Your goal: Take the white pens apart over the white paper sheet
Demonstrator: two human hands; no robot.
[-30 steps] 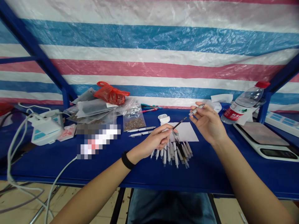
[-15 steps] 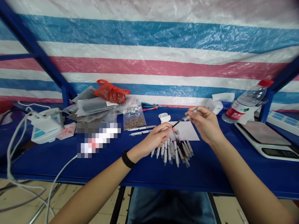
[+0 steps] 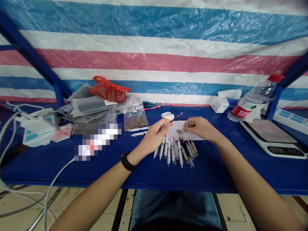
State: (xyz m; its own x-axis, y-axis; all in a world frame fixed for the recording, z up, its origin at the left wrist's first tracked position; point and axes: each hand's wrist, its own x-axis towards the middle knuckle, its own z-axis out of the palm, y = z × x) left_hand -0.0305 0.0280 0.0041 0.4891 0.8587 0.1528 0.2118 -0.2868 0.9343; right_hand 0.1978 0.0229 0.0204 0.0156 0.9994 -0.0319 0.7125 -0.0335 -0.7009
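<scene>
My left hand (image 3: pixel 154 136) pinches a thin dark pen refill (image 3: pixel 175 117) whose tip points up and to the right. My right hand (image 3: pixel 201 128) is lowered onto the white paper sheet (image 3: pixel 173 132), fingers closed round a small silvery pen part (image 3: pixel 187 123). Just in front of both hands lies a fan of several white pen barrels (image 3: pixel 175 151) on the blue table (image 3: pixel 216 173). A black band sits on my left wrist.
Clear plastic bags (image 3: pixel 91 109), a red bag (image 3: pixel 108 89) and a bag of small brown parts (image 3: pixel 136 122) lie at the back left. A white charger with cables (image 3: pixel 36 126) is far left. A water bottle (image 3: pixel 252 101), tissue box (image 3: pixel 218 104) and scale (image 3: pixel 271 138) stand right.
My right hand has come down from mid-air to the paper, separated from the refill. The refill now stays with my left hand. The camera tilted slightly downward.
</scene>
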